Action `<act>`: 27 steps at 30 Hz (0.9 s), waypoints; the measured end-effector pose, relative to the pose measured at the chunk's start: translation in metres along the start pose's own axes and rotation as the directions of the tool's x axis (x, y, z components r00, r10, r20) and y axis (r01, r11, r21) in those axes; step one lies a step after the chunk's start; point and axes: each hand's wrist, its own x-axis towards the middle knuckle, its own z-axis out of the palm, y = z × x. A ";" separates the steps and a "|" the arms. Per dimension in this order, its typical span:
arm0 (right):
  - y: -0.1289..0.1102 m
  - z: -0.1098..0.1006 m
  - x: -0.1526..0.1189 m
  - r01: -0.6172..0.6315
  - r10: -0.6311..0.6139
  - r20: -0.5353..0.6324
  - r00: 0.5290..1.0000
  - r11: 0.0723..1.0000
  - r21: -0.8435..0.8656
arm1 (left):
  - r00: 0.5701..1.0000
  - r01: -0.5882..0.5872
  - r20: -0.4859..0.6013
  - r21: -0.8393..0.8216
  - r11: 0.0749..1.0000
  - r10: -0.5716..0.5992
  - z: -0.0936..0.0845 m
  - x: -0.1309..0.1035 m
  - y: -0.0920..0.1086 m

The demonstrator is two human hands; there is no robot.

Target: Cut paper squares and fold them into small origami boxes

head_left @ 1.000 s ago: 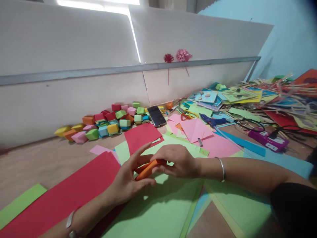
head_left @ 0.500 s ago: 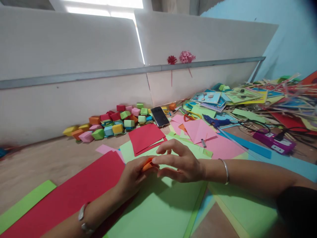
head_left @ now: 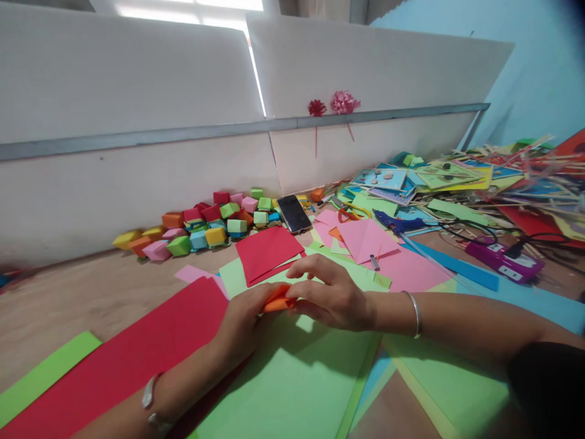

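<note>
Just closed left hand [head_left: 242,317] around orange paper [head_left: 278,301] over left edge of green sheet [head_left: 292,381], likely steadying. Touching with right hand [head_left: 340,300]; can't confirm pinch.

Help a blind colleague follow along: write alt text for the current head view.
The left hand holds a folded orange piece, the right hand at its edge, above a green sheet. Farther back lie colourful blocks, a phone and a glue gun.

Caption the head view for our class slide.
Left hand holds folded orange paper, right hand touching it, above a green sheet; colourful blocks beyond.
</note>
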 end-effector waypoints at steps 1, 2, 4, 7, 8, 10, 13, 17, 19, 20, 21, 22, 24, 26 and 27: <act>0.000 0.000 0.000 0.004 -0.004 -0.007 1.000 1.000 -0.006 | 0.999 -0.035 -0.008 0.036 0.999 0.035 0.000 -0.001 0.000; 0.000 0.001 0.000 0.004 -0.004 -0.018 1.000 1.000 -0.006 | 0.997 -0.074 -0.014 0.070 0.995 0.075 0.001 -0.002 0.000; 0.000 0.001 0.000 -0.003 0.003 -0.031 1.000 1.000 0.004 | 0.989 -0.145 -0.027 0.106 0.984 0.148 0.002 -0.004 -0.001; -0.001 0.000 0.001 0.006 -0.004 -0.038 0.999 0.999 0.038 | 0.983 -0.178 -0.039 0.077 0.981 0.181 0.004 -0.007 -0.002; -0.001 -0.001 0.001 0.010 -0.008 -0.037 0.999 0.998 0.054 | 0.985 -0.165 -0.037 0.060 0.985 0.167 0.004 -0.008 -0.002; -0.001 -0.002 0.002 0.008 -0.005 -0.031 0.999 0.997 0.081 | 0.992 -0.127 -0.019 0.039 0.991 0.128 0.006 -0.009 -0.003; -0.003 -0.003 0.002 -0.026 0.028 -0.014 0.999 0.993 0.113 | 0.993 -0.117 -0.020 0.041 0.992 0.118 0.007 -0.010 -0.005; -0.005 -0.004 0.003 -0.042 0.050 -0.047 0.998 0.988 0.149 | 0.981 -0.180 -0.065 0.059 0.982 0.183 0.008 -0.010 -0.006; -0.007 -0.004 0.003 -0.033 0.040 -0.055 0.998 0.990 0.136 | 0.975 -0.195 -0.092 0.094 0.976 0.203 0.007 -0.008 -0.004; -0.007 -0.004 0.003 -0.035 0.042 -0.054 0.998 0.991 0.126 | 0.973 -0.199 -0.098 0.116 0.973 0.211 0.006 -0.007 -0.003; -0.008 -0.004 0.004 -0.045 0.052 -0.056 0.997 0.991 0.123 | 0.972 -0.199 -0.101 0.142 0.970 0.214 0.005 -0.007 -0.001; -0.008 -0.004 0.004 -0.061 0.069 -0.062 0.996 0.990 0.128 | 0.971 -0.197 -0.102 0.169 0.966 0.216 0.003 -0.006 0.000; -0.009 -0.003 0.005 -0.105 0.118 -0.073 0.990 0.981 0.164 | 0.971 -0.190 -0.103 0.230 0.955 0.218 0.001 -0.005 0.003; -0.011 -0.002 0.006 -0.145 0.166 -0.089 0.982 0.968 0.205 | 0.970 -0.176 -0.111 0.294 0.940 0.217 -0.001 -0.004 0.005; -0.011 -0.002 0.007 -0.165 0.190 -0.098 0.977 0.962 0.219 | 0.969 -0.173 -0.114 0.318 0.932 0.219 -0.001 -0.004 0.006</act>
